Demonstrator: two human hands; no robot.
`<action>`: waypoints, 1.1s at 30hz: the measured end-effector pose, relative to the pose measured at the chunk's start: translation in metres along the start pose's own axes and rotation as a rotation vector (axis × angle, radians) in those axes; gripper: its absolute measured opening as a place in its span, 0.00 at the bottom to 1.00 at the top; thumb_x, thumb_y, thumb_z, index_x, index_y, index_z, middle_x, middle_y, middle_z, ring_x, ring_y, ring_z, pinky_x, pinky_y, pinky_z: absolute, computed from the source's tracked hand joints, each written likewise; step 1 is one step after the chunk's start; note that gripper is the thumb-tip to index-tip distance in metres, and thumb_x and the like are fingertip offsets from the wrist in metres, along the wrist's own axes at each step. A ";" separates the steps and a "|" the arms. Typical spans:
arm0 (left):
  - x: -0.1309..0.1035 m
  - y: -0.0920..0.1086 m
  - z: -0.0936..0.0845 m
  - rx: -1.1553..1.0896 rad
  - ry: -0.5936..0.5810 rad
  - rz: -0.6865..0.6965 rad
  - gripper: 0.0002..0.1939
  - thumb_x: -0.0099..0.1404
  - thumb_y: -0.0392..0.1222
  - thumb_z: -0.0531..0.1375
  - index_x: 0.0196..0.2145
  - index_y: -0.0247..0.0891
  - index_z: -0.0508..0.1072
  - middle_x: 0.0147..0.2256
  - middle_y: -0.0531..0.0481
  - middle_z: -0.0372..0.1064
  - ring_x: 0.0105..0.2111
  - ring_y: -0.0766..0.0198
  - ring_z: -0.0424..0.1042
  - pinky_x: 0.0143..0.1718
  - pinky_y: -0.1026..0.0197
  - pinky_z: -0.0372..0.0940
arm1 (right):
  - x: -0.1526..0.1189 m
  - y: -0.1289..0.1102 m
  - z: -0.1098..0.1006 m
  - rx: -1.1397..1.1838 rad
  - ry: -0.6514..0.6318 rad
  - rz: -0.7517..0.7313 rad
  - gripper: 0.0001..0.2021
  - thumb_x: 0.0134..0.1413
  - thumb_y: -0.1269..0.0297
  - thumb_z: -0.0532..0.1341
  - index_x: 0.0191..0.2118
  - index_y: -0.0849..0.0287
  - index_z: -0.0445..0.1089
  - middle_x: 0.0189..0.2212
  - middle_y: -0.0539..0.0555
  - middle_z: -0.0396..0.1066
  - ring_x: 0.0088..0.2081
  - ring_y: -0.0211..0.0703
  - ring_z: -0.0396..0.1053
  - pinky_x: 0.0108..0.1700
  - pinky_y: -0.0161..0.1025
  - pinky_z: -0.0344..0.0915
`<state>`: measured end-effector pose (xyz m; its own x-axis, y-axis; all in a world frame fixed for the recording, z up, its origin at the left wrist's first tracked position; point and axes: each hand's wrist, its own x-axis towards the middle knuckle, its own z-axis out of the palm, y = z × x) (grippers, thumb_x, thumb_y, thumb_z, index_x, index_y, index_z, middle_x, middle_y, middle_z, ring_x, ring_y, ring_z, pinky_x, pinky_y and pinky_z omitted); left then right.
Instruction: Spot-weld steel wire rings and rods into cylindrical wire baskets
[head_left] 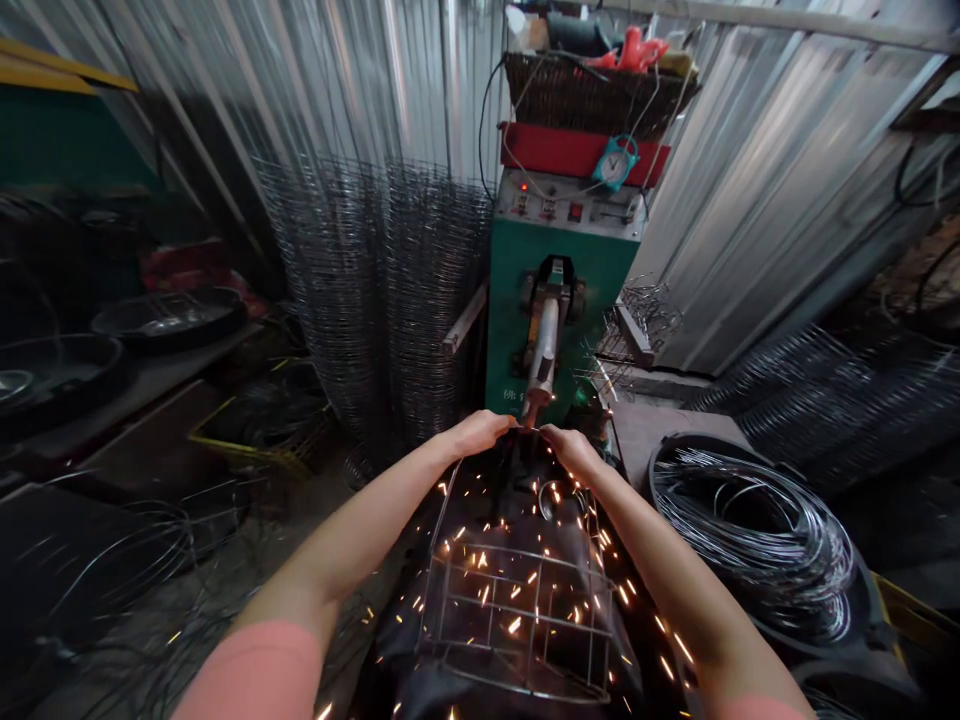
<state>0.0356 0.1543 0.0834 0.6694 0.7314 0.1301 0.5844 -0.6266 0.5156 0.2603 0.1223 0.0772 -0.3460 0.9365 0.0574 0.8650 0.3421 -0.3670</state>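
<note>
Both arms reach forward to the tip of a green spot welding machine (510, 300). My left hand (486, 432) is closed, pinching the wire frame at the left of the electrode (538, 400). Close by on the right, my right hand (571, 448) also pinches the frame. The wire frame (534, 615), a grid of thin metal rods, hangs from the hands toward my lap. Bright orange sparks fly from under the electrode over the frame and my dark apron. The exact contact point between the fingers is small and partly hidden.
Tall stacks of wire rings (427, 300) stand left of the machine. At the right, a black tub (660, 470) holds many loose wire hoops (787, 540). A wicker basket (592, 95) and a turquoise clock (615, 163) sit at the machine's top. Yellow crate (217, 420) on the left floor.
</note>
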 end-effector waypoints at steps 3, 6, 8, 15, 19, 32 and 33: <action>0.000 0.003 -0.002 -0.019 -0.011 0.001 0.16 0.61 0.36 0.50 0.44 0.37 0.71 0.34 0.49 0.73 0.34 0.62 0.70 0.35 0.65 0.61 | 0.002 0.003 0.002 0.009 -0.001 -0.014 0.15 0.57 0.68 0.50 0.47 0.58 0.68 0.33 0.55 0.73 0.34 0.43 0.69 0.33 0.32 0.59; 0.001 0.004 -0.004 -0.014 -0.020 -0.017 0.16 0.61 0.34 0.49 0.44 0.37 0.71 0.37 0.47 0.73 0.36 0.61 0.71 0.37 0.64 0.61 | 0.004 0.005 0.003 0.011 -0.015 -0.003 0.14 0.59 0.65 0.49 0.45 0.60 0.68 0.31 0.55 0.73 0.32 0.43 0.69 0.31 0.33 0.58; 0.002 0.005 -0.005 -0.001 -0.040 -0.037 0.16 0.61 0.34 0.49 0.44 0.37 0.71 0.36 0.47 0.74 0.37 0.61 0.71 0.37 0.64 0.61 | 0.005 0.005 0.003 0.013 -0.027 0.009 0.13 0.59 0.64 0.49 0.43 0.59 0.69 0.30 0.54 0.73 0.31 0.42 0.69 0.30 0.32 0.57; 0.002 0.006 -0.010 -0.011 -0.077 -0.039 0.16 0.62 0.34 0.48 0.44 0.36 0.70 0.35 0.47 0.73 0.35 0.63 0.71 0.34 0.66 0.59 | 0.004 0.004 0.001 0.066 -0.020 0.029 0.12 0.57 0.65 0.51 0.41 0.58 0.69 0.31 0.55 0.73 0.32 0.42 0.69 0.32 0.32 0.58; 0.002 0.004 -0.009 -0.043 -0.082 -0.022 0.15 0.63 0.37 0.48 0.42 0.36 0.71 0.36 0.47 0.74 0.36 0.63 0.71 0.35 0.67 0.60 | 0.004 0.003 0.003 0.138 -0.015 0.032 0.12 0.57 0.64 0.50 0.40 0.58 0.69 0.28 0.53 0.72 0.30 0.41 0.68 0.31 0.32 0.58; 0.005 -0.002 -0.003 -0.034 -0.022 -0.045 0.14 0.62 0.37 0.50 0.43 0.38 0.71 0.39 0.49 0.73 0.39 0.65 0.70 0.41 0.66 0.60 | -0.026 0.020 0.009 0.465 0.046 0.205 0.18 0.53 0.52 0.48 0.28 0.61 0.66 0.20 0.48 0.61 0.24 0.37 0.59 0.26 0.32 0.56; 0.005 -0.001 -0.003 -0.032 -0.019 -0.050 0.14 0.62 0.37 0.50 0.43 0.38 0.71 0.39 0.50 0.73 0.39 0.65 0.70 0.40 0.66 0.60 | -0.026 0.019 0.010 0.436 0.078 0.197 0.17 0.53 0.53 0.48 0.27 0.60 0.65 0.21 0.49 0.62 0.25 0.38 0.60 0.28 0.33 0.57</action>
<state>0.0365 0.1595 0.0862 0.6485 0.7562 0.0872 0.6029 -0.5802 0.5476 0.2823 0.1035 0.0594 -0.1478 0.9890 0.0109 0.6728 0.1086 -0.7318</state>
